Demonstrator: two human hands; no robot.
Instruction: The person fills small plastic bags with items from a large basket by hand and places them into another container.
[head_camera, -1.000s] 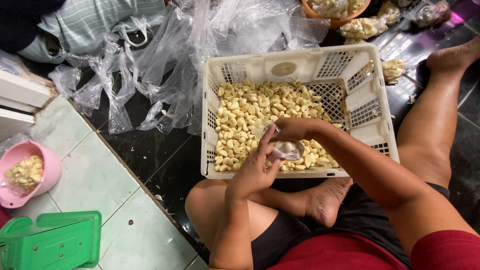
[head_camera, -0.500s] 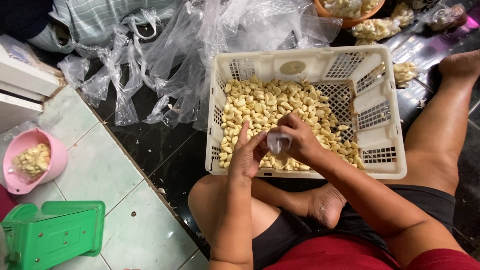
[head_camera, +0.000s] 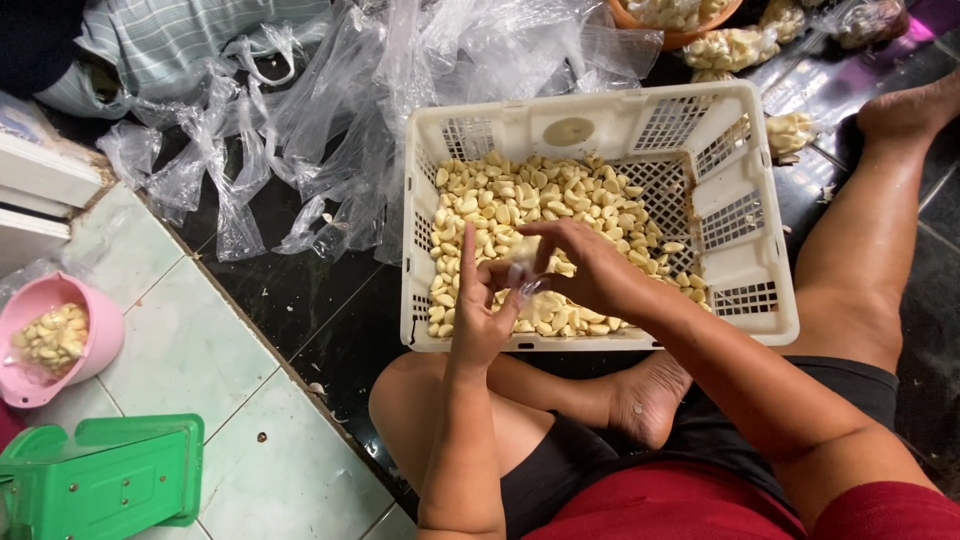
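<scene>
Head view: both hands' fingers (head_camera: 560, 262) pinch a small clear bag (head_camera: 527, 283) between them above the garlic crate (head_camera: 760, 320).

Both hands meet over the near half of the white crate (head_camera: 745, 215). The left hand (head_camera: 478, 305) stands upright, forefinger straight up, thumb and lower fingers pinched. The right hand (head_camera: 585, 265) reaches in from the right, forearm slanting up, fingertips closed in a grip against the left's fingertips.
</scene>
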